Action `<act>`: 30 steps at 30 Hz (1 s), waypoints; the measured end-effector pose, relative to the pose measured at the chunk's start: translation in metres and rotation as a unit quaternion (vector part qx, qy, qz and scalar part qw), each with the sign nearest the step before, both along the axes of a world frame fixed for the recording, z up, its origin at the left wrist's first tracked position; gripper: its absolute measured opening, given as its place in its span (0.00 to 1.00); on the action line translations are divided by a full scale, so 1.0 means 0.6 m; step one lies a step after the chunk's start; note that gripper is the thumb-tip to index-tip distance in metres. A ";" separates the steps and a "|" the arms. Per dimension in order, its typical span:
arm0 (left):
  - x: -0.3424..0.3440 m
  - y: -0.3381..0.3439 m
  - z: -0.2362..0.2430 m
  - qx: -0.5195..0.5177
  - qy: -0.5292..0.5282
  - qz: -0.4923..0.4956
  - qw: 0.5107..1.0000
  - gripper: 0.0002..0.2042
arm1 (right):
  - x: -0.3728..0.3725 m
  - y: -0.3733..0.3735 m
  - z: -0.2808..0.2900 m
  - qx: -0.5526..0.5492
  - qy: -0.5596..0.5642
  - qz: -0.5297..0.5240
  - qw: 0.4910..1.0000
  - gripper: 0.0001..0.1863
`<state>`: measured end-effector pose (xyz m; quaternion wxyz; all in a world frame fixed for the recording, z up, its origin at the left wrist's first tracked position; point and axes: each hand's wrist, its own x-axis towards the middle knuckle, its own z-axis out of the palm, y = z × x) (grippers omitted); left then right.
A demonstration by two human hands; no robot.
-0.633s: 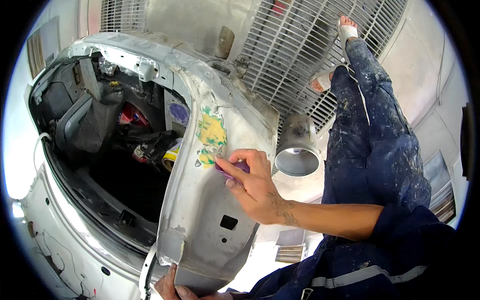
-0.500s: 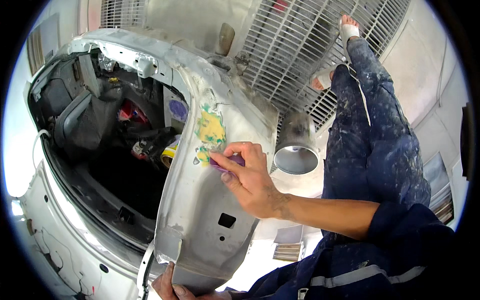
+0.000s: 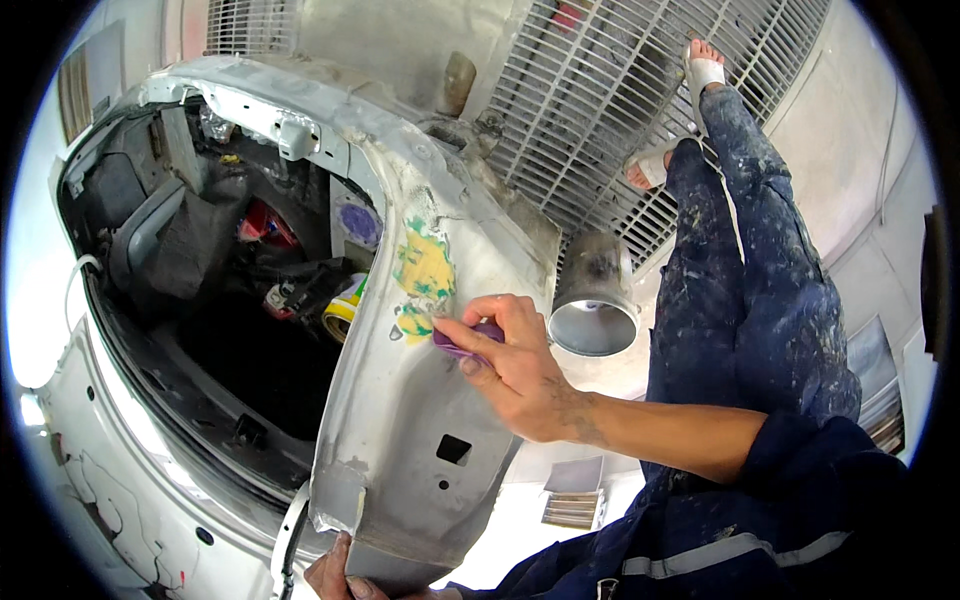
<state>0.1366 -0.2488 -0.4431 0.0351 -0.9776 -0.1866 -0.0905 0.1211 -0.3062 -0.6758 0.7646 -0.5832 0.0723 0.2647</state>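
Note:
My right hand [image 3: 515, 375] is closed around a folded piece of purple sandpaper [image 3: 470, 340]. Its fingertips press at the grey-white car body panel [image 3: 400, 440], beside a small patch of yellow filler [image 3: 413, 322] with green traces. Just beyond lies a larger yellow and green filler patch [image 3: 425, 263]. At the lower edge of the view, my left hand [image 3: 345, 578] grips the panel's near corner, partly cut off by the frame. A square hole [image 3: 454, 448] is cut in the panel between my two hands.
Left of the panel gapes the car's open trunk [image 3: 240, 370], holding a yellow-rimmed can [image 3: 342, 318] and a red part [image 3: 265, 222]. A metal cylinder [image 3: 592, 290] lies right of the panel, near a floor grating [image 3: 580, 110]. My legs [image 3: 740, 260] extend at right.
My right hand has slid slightly right and toward me with the sandpaper, uncovering more of the small filler patch. My left hand stays at the corner.

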 end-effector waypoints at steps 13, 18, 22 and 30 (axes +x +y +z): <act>0.006 -0.010 -0.002 0.018 0.006 0.027 0.999 0.18 | 0.015 0.010 0.005 -0.017 -0.011 0.003 1.000 0.20; 0.004 -0.002 0.005 0.013 0.018 0.006 1.000 0.18 | 0.015 0.013 0.004 -0.026 -0.001 -0.007 1.000 0.19; 0.000 0.002 0.009 0.026 0.032 0.004 0.999 0.18 | 0.016 0.014 0.003 -0.010 0.009 -0.017 1.000 0.19; 0.001 0.004 0.005 0.012 0.018 -0.010 1.000 0.18 | 0.017 0.036 0.023 -0.109 -0.117 -0.032 0.987 0.29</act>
